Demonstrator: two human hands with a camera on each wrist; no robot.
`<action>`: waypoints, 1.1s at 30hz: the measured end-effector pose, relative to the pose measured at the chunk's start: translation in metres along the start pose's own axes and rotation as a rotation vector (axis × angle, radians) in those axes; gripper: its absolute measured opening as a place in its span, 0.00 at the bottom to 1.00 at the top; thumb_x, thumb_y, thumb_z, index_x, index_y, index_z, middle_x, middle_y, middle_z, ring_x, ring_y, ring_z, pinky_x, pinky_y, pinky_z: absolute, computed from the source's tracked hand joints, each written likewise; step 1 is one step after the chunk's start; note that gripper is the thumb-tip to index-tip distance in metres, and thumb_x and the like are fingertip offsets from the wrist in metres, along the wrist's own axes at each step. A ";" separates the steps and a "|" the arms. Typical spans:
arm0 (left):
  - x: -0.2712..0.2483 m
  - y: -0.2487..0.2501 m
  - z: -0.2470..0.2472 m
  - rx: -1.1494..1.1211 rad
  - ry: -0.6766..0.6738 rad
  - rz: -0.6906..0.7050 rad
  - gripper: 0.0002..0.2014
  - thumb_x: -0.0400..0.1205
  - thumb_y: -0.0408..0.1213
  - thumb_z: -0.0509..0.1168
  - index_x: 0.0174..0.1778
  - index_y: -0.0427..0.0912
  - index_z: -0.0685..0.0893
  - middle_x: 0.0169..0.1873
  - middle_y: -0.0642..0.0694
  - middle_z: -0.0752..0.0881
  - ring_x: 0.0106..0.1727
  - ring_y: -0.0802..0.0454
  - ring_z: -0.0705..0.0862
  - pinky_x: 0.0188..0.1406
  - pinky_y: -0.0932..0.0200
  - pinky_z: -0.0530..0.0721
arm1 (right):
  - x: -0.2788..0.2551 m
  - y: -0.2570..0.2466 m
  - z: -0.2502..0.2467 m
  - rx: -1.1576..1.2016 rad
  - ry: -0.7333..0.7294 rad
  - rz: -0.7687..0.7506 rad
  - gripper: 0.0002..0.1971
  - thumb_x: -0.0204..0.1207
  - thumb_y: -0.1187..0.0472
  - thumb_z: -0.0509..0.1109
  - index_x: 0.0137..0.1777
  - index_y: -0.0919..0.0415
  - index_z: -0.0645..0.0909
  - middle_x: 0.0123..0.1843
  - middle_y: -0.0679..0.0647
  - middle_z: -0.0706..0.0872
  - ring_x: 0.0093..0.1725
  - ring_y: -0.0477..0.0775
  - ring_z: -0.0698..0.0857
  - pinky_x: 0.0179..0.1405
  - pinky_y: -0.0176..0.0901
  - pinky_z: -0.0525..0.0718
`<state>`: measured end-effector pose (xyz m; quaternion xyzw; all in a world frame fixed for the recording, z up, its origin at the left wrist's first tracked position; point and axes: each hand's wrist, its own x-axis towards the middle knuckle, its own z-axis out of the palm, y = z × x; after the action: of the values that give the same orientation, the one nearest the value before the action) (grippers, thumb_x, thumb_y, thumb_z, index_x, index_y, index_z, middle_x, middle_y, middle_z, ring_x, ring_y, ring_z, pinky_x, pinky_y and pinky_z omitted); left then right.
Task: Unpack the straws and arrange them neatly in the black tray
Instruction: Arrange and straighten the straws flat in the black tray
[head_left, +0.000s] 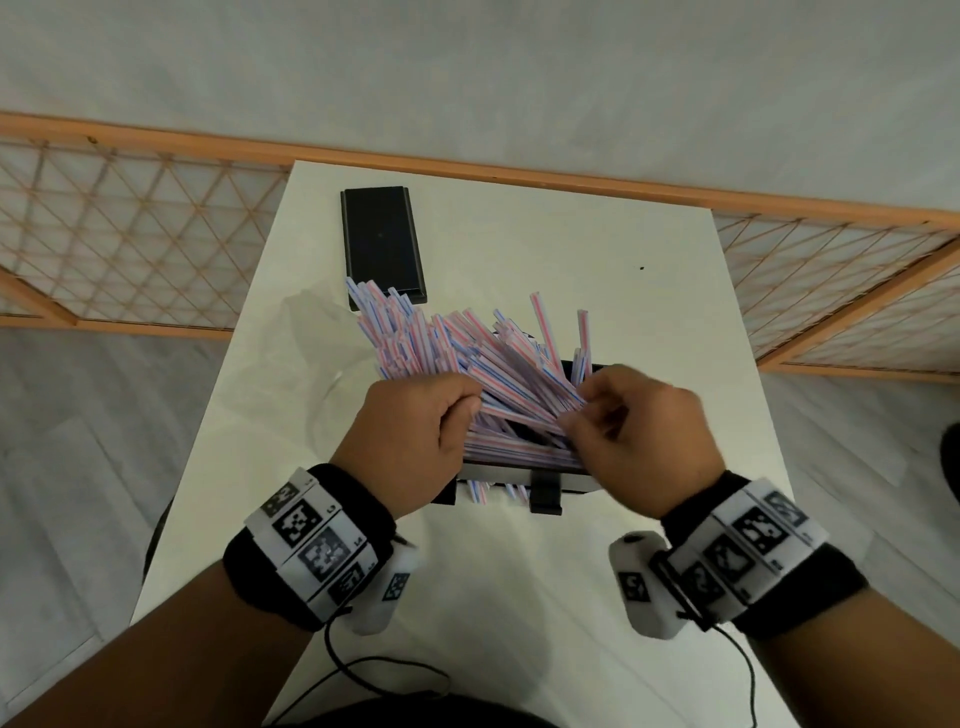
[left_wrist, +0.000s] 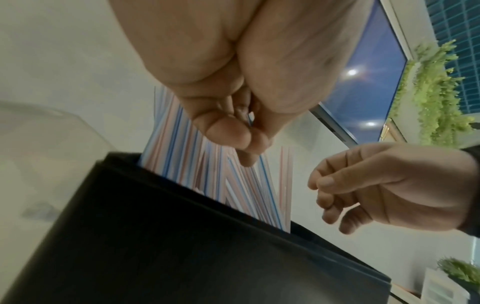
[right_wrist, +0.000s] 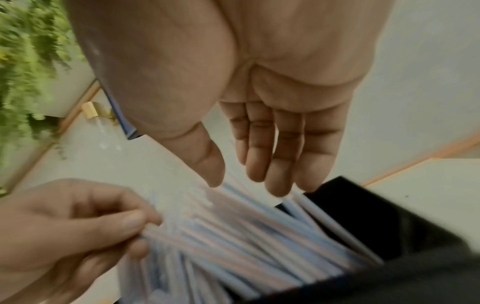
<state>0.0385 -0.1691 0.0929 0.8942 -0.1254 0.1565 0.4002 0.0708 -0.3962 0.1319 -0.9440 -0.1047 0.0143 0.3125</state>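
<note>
Your left hand (head_left: 415, 436) was curled around a loose, fanned bundle of thin plastic straws striped red, blue and white (head_left: 467, 353), thumb and fingers pinching them near their lower ends; the left wrist view showed that same pinch from below, with straws (left_wrist: 197, 164) slipping between thumb and fingers. The straws stood in and leaned out of the black rectangular tray (head_left: 545, 491) just in front of you on the white counter (head_left: 571, 249), their upper ends splaying away from you and toward your left, some crossing one another rather than lying parallel. A few short ends poked out below the tray's near edge.

Your right hand (head_left: 639, 436) was at the right side of the bundle. In the right wrist view its fingers (right_wrist: 280, 156) were nearly straight and slightly parted, tips hanging just above the straws (right_wrist: 233, 246), the thumb held apart; I could not tell whether any fingertip actually touched a straw. The picture there was blurred.

Farther away on the counter, toward the left, a second flat black rectangular piece (head_left: 382, 239) lay with its near end partly hidden by the straw tips. A crumpled clear plastic bag (head_left: 322, 353) lay on the counter to the left of the bundle. Both wrists wore black bands with white marker blocks (head_left: 317, 540).
</note>
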 end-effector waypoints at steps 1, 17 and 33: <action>0.001 0.000 0.000 0.007 -0.004 0.015 0.12 0.86 0.35 0.64 0.42 0.34 0.89 0.27 0.41 0.86 0.25 0.41 0.83 0.24 0.43 0.84 | 0.004 0.005 -0.006 -0.013 0.008 0.054 0.13 0.68 0.57 0.82 0.49 0.56 0.83 0.37 0.44 0.88 0.36 0.46 0.86 0.43 0.41 0.82; 0.000 0.006 -0.028 -0.183 0.545 -0.468 0.27 0.70 0.57 0.79 0.50 0.47 0.71 0.38 0.44 0.75 0.33 0.50 0.71 0.37 0.65 0.74 | 0.056 -0.014 0.029 -0.258 -0.364 0.125 0.31 0.77 0.42 0.72 0.74 0.53 0.66 0.63 0.55 0.81 0.65 0.64 0.78 0.74 0.60 0.68; 0.033 0.002 0.007 -0.887 0.494 -0.791 0.30 0.67 0.54 0.79 0.58 0.42 0.79 0.52 0.42 0.90 0.53 0.44 0.92 0.59 0.35 0.91 | 0.039 -0.069 0.038 -0.147 -0.207 -0.192 0.20 0.73 0.73 0.63 0.65 0.64 0.74 0.50 0.58 0.80 0.47 0.63 0.76 0.44 0.48 0.69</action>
<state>0.0694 -0.1790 0.1026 0.5603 0.2567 0.1317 0.7764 0.0920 -0.3121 0.1435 -0.9435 -0.2267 0.0740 0.2301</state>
